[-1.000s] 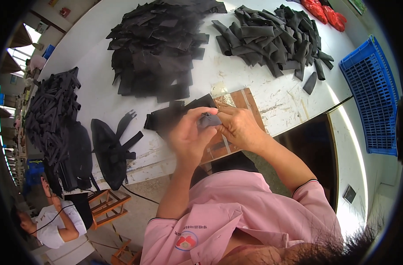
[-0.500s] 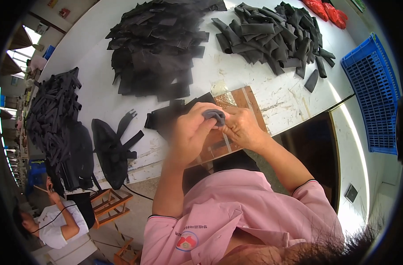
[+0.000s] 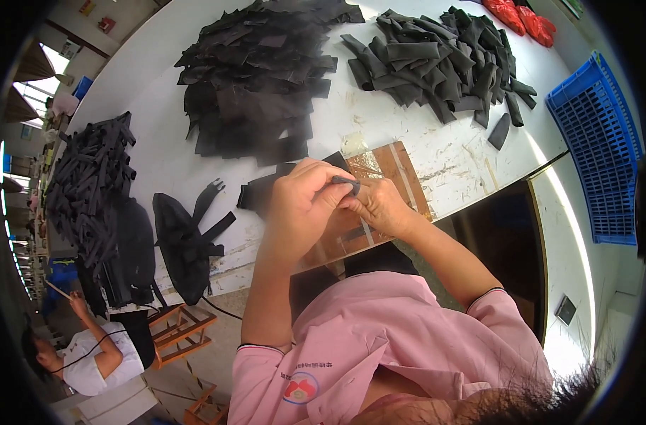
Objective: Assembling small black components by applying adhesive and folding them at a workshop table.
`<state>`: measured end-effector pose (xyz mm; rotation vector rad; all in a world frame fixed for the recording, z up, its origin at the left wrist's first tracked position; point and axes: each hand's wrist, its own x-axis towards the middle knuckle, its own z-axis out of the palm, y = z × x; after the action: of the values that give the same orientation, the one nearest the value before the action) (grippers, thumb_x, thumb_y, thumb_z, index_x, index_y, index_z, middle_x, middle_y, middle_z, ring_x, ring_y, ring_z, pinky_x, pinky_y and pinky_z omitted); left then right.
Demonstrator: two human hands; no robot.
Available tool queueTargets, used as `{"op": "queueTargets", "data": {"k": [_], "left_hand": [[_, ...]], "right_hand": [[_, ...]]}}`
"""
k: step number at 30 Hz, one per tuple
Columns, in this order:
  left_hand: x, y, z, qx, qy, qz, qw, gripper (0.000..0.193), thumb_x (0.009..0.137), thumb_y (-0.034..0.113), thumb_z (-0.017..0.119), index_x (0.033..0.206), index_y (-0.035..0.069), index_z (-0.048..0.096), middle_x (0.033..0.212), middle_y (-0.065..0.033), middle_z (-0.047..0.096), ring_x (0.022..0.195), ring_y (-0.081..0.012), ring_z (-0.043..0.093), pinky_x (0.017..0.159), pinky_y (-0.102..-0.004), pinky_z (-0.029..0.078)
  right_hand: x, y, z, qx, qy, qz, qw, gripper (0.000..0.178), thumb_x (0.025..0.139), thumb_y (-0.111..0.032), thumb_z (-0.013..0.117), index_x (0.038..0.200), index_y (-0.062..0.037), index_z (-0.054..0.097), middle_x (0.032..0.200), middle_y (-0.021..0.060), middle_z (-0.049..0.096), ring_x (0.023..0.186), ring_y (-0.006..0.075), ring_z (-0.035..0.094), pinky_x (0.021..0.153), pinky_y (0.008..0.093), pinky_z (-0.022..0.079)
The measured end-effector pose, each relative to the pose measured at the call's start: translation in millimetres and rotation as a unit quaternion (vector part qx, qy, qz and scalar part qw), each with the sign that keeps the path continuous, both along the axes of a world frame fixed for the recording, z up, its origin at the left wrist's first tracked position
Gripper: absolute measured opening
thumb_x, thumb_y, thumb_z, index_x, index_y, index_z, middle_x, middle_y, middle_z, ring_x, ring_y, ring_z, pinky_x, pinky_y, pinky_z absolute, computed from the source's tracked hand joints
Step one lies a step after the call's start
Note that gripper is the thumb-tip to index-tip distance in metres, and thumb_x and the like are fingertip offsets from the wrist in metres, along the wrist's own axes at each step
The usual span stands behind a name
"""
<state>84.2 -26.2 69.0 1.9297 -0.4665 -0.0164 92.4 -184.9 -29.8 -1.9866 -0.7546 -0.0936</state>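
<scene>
My left hand (image 3: 303, 198) is closed round a dark grey fabric tube (image 3: 348, 183), its rim showing above my thumb. The fingers of my right hand (image 3: 383, 205) pinch the same tube from the other side, so both hands meet over a brown wooden board (image 3: 406, 177). Most of the tube is hidden inside my hands. Flat black fabric (image 3: 253, 195) lies just beyond and left of my left hand, partly covered by it.
Flat black fabric pieces (image 3: 255, 92) are heaped at the far middle, with rolled dark tubes (image 3: 415, 53) to their right. Black strips (image 3: 89, 177) and a black strapped pouch (image 3: 181, 248) lie left. A blue crate (image 3: 599, 142) stands right. Another person (image 3: 96, 354) sits lower left.
The tube's opening, wide and round before, now looks flatter and smaller between my fingers. Both hands stay close together over the board.
</scene>
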Motion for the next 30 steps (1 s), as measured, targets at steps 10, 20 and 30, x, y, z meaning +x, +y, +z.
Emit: {"op": "queueTargets", "data": {"k": [10,20,30], "left_hand": [[-15.9,-2.2,-29.6,-0.326,-0.038,0.120,0.937,0.018,0.085,0.010,0.052,0.095,-0.003,0.058,0.091,-0.0155,0.061,0.085,-0.0216,0.058,0.081,-0.0329,0.044],[-19.7,-0.1,-21.1,-0.239,-0.054,0.153,0.957,0.020,0.085,0.010,0.052,0.096,-0.006,0.056,0.092,-0.0160,0.060,0.086,-0.0172,0.056,0.080,-0.0274,0.042],[-4.6,15.9,-21.8,-0.245,0.004,0.038,0.969,0.015,0.082,0.009,0.055,0.091,-0.003,0.059,0.087,-0.0153,0.062,0.082,-0.0201,0.059,0.077,-0.0306,0.045]], "right_hand": [[0.5,-2.9,54.1,-0.117,-0.053,-0.001,0.992,0.032,0.079,-0.032,0.056,0.066,-0.0033,0.050,0.058,0.0128,0.052,0.058,0.0306,0.053,0.050,0.0389,0.041],[-2.3,3.9,28.9,-0.122,-0.048,-0.029,0.991,0.031,0.078,-0.031,0.057,0.064,-0.0049,0.049,0.059,0.0104,0.053,0.056,0.0290,0.054,0.049,0.0380,0.041],[-6.6,2.4,66.5,-0.144,0.003,-0.046,0.988,0.037,0.074,-0.036,0.061,0.068,-0.0014,0.050,0.062,0.0119,0.054,0.061,0.0301,0.056,0.051,0.0380,0.043]]}}
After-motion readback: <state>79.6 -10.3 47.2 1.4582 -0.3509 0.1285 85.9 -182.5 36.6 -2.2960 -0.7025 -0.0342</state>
